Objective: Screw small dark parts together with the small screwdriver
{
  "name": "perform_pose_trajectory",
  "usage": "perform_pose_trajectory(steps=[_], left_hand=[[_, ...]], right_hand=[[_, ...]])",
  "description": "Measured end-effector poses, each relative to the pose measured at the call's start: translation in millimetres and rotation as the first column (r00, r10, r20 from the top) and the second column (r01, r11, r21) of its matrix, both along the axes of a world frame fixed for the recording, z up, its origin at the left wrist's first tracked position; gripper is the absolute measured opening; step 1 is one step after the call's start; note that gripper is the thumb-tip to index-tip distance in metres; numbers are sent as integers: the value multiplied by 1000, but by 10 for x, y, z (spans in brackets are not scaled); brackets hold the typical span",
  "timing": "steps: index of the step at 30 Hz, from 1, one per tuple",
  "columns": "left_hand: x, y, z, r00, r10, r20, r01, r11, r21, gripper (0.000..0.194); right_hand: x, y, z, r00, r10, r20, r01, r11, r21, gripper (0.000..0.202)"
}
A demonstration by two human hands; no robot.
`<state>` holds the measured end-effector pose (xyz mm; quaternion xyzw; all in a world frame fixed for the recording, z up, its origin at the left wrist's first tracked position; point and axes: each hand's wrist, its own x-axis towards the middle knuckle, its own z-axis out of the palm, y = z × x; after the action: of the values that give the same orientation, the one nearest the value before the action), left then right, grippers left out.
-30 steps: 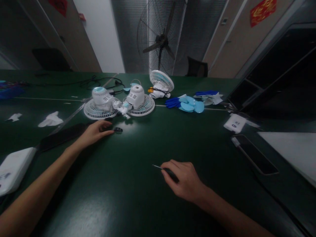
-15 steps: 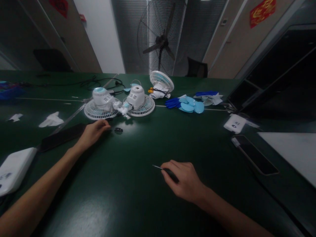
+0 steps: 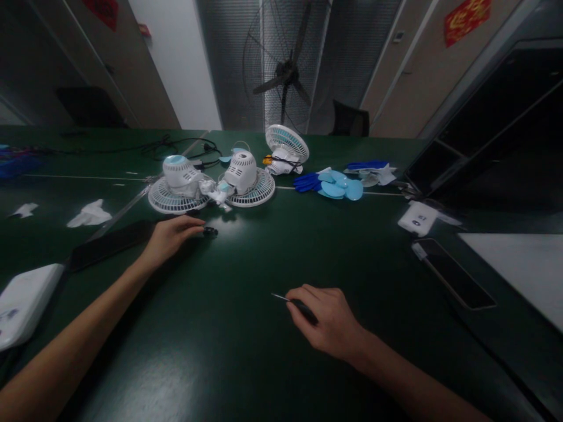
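Observation:
My left hand (image 3: 172, 235) reaches over the table, its fingertips pinched on the near end of a small black part (image 3: 212, 231); the part's exact kind is too small to make out. In my right hand (image 3: 328, 316) is a screwdriver with a dark handle (image 3: 303, 311), its thin metal shaft (image 3: 278, 296) pointing left. Just beyond my left hand, two small white fans, one on the left (image 3: 178, 176) and one on the right (image 3: 243, 176), lie face down on their grilles. A third white fan (image 3: 287, 149) leans behind them.
Light blue fan blades (image 3: 341, 186) and a blue glove (image 3: 307, 182) lie at the back. A phone (image 3: 455, 274) and a white box-like device (image 3: 417, 218) are on the right. On the left are a dark flat object (image 3: 109, 245), a white case (image 3: 29, 302) and a crumpled white glove (image 3: 90, 213).
My left hand has moved slightly right, its fingertips now meeting the small black part. My right hand stays in place with the screwdriver.

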<state>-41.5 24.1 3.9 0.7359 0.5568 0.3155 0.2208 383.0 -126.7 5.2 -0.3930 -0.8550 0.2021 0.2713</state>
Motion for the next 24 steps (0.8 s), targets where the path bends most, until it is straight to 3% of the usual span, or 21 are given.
perform_pose_trajectory(steps=[6, 14, 24], left_hand=[[217, 11, -66, 997, -71, 36, 68, 994, 85, 50], [167, 44, -156, 999, -45, 0, 45, 999, -2, 49], [203, 31, -121, 1000, -14, -23, 12, 998, -63, 55]], right_hand=[[-6, -4, 13, 1000, -12, -1, 12, 1000, -10, 18], [-5, 0, 7, 1000, -9, -3, 9, 1000, -26, 17], [0, -3, -6, 1000, 2, -8, -2, 1000, -11, 17]])
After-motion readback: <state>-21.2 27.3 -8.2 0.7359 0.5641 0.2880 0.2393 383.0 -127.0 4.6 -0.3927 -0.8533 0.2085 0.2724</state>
